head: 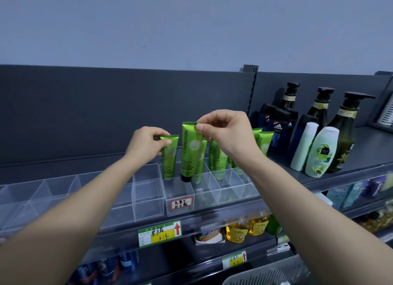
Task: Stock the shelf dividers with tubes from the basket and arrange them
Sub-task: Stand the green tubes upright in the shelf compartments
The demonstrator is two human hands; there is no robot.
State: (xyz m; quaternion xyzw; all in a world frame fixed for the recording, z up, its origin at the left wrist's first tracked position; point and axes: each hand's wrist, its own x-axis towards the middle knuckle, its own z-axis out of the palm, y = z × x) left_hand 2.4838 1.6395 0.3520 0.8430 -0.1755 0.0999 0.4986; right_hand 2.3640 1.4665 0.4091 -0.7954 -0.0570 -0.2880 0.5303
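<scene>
My right hand [223,133] pinches the crimped top of a green Chamomile tube [190,155], cap down, hanging just above a clear divider compartment [180,194]. My left hand [146,145] grips the top of a second green tube [170,161] that stands at the back of the same compartment. Several more green tubes [217,157] stand upright in the compartments to the right, partly hidden by my right hand. The grey perforated basket [268,274] shows at the bottom edge.
Clear divider compartments [63,191] without tubes run to the left along the shelf. Dark pump bottles [342,133], white bottles [321,152] and blue boxes [278,133] stand to the right. Price tags [160,233] hang on the shelf edge, with yellow bottles [237,231] below.
</scene>
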